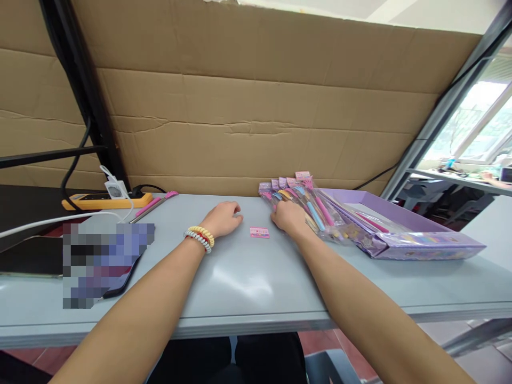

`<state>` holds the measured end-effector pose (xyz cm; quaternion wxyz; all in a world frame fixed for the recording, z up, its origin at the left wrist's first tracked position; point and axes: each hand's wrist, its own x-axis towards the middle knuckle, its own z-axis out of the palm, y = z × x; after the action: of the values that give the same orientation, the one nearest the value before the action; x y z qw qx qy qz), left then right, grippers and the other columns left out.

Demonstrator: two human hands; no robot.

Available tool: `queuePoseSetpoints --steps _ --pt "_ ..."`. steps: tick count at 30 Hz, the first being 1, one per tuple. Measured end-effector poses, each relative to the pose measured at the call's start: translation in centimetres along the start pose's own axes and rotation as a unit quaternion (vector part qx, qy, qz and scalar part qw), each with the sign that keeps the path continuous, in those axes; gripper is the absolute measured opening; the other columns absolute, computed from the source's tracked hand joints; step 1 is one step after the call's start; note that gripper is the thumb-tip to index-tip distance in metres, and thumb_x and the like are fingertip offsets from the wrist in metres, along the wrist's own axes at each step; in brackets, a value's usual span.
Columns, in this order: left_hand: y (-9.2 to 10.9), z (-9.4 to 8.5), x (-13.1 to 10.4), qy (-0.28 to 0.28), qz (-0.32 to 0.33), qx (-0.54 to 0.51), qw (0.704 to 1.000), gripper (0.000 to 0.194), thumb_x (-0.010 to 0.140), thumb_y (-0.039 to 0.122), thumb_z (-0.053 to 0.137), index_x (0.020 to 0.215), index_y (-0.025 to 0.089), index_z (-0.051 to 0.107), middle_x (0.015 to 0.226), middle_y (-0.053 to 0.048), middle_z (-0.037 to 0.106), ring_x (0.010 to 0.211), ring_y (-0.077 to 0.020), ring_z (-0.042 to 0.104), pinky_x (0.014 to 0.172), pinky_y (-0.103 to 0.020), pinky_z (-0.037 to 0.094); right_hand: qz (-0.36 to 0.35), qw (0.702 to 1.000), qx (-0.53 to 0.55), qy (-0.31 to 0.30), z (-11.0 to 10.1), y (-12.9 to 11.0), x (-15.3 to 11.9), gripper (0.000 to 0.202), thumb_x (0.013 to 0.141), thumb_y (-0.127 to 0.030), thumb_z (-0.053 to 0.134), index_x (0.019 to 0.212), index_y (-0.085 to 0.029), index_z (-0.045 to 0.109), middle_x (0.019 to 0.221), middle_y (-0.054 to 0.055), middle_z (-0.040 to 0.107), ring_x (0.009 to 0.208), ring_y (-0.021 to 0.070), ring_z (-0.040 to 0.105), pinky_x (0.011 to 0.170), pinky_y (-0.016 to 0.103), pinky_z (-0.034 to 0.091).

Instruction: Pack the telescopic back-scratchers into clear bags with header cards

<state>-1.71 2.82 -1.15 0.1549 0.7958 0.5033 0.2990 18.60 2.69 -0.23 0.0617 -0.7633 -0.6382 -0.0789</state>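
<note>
My left hand (224, 218) rests on the grey table with its fingers loosely bent and apart, holding nothing. A small pink printed card (259, 232) lies flat between my hands. My right hand (290, 216) is curled down at the left side of a fanned pile of pen packets (316, 210), its fingers closed on the edge of one; the fingertips are hidden. The packets are clear plastic with pink, blue and gold pen-like sticks inside and printed header cards at the far end. Right of the pile, touching it, stands an open purple box (432, 252) with more packets in it.
At the left lie a phone (120, 285), partly blurred out, and pink-topped sticks (154, 205). Behind them sits a yellow power strip (108, 201) with a white charger (116, 188) and cables. A cardboard panel (248, 106) closes off the back. Metal posts stand at both sides.
</note>
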Motion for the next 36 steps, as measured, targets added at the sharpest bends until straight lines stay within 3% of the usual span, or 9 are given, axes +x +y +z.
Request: queuePoseSetpoints --steps 3,9,14,18,23,27,29,32,36 --pt "0.3 0.1 0.3 0.027 -0.043 -0.093 0.994 0.023 0.069 0.035 0.063 0.087 0.021 0.062 0.102 -0.008 0.068 0.096 -0.0246 0.06 0.087 -0.035 0.045 -0.004 1.0 0.003 0.022 -0.6 0.1 -0.3 0.032 0.083 -0.031 0.051 0.102 -0.011 0.068 0.102 0.02 0.066 0.096 0.0291 0.063 0.077 0.034 0.046" --pt "0.9 -0.4 0.6 0.043 -0.101 -0.248 0.963 0.027 0.075 0.042 0.055 0.087 0.019 0.061 0.099 -0.007 0.067 0.088 -0.0202 0.061 0.07 -0.029 0.047 -0.029 0.996 0.021 0.078 -2.4 -0.7 -1.8 0.026 0.081 -0.032 0.05 0.087 -0.015 0.069 0.087 0.016 0.067 0.085 0.0286 0.064 0.071 0.033 0.045" --pt "0.9 -0.4 0.5 0.026 -0.103 -0.236 0.966 0.024 0.074 0.041 0.057 0.082 0.019 0.062 0.092 -0.006 0.067 0.086 -0.0204 0.061 0.069 -0.029 0.047 -0.037 0.997 0.028 0.069 -2.3 -1.3 -2.2 0.025 0.079 -0.029 0.05 0.086 -0.015 0.068 0.086 0.016 0.067 0.084 0.0282 0.064 0.071 0.033 0.045" --pt "1.0 -0.1 0.3 0.007 -0.105 -0.212 0.972 0.027 0.073 0.042 0.059 0.087 0.02 0.063 0.091 -0.006 0.067 0.086 -0.0205 0.061 0.072 -0.03 0.047 -0.009 0.997 0.04 0.066 -1.6 -0.3 -1.3 0.026 0.08 -0.031 0.049 0.084 -0.014 0.068 0.088 0.016 0.066 0.084 0.0285 0.064 0.068 0.033 0.044" --pt "0.9 -0.1 0.3 -0.011 -0.116 -0.208 0.971 0.032 0.072 0.043 0.06 0.094 0.02 0.062 0.097 -0.006 0.066 0.09 -0.0205 0.061 0.071 -0.028 0.046 0.023 0.988 0.1 0.12 -1.9 1.5 -0.8 0.021 0.078 -0.03 0.048 0.079 -0.016 0.064 0.08 0.012 0.066 0.077 0.0258 0.062 0.059 0.03 0.039" --pt "0.9 -0.2 0.3 -0.007 -0.097 -0.237 0.967 0.037 0.075 0.053 0.055 0.09 0.019 0.064 0.1 -0.008 0.066 0.09 -0.0211 0.06 0.07 -0.029 0.045 -0.025 0.969 0.161 0.184 -3.1 1.0 -1.9 0.016 0.075 -0.03 0.052 0.079 -0.018 0.062 0.074 0.007 0.066 0.072 0.0221 0.06 0.057 0.028 0.034" --pt "1.1 -0.3 0.3 -0.003 -0.089 -0.292 0.952 0.045 0.076 0.059 0.051 0.09 0.019 0.064 0.1 -0.009 0.067 0.089 -0.021 0.06 0.068 -0.028 0.046 -0.062 0.961 0.166 0.212 -3.5 0.0 -2.8 0.015 0.075 -0.029 0.053 0.078 -0.017 0.061 0.073 0.006 0.066 0.069 0.0212 0.059 0.058 0.028 0.033" --pt "1.5 -0.4 0.4 0.013 -0.075 -0.415 0.907 0.048 0.076 0.062 0.051 0.091 0.018 0.063 0.095 -0.009 0.067 0.082 -0.0189 0.061 0.063 -0.027 0.046 -0.133 0.955 0.156 0.212 -3.6 -1.6 -3.9 0.014 0.075 -0.028 0.052 0.077 -0.017 0.061 0.072 0.006 0.065 0.069 0.0201 0.058 0.058 0.028 0.032" --pt "1.9 -0.7 0.5 0.061 -0.084 -0.498 0.861 0.029 0.075 0.045 0.06 0.074 0.016 0.057 0.078 -0.005 0.062 0.066 -0.0145 0.06 0.055 -0.025 0.045 -0.207 0.955 0.145 0.157 -3.2 -3.0 -4.8 0.009 0.073 -0.026 0.055 0.073 -0.017 0.059 0.069 0.005 0.063 0.065 0.0173 0.055 0.055 0.027 0.028"
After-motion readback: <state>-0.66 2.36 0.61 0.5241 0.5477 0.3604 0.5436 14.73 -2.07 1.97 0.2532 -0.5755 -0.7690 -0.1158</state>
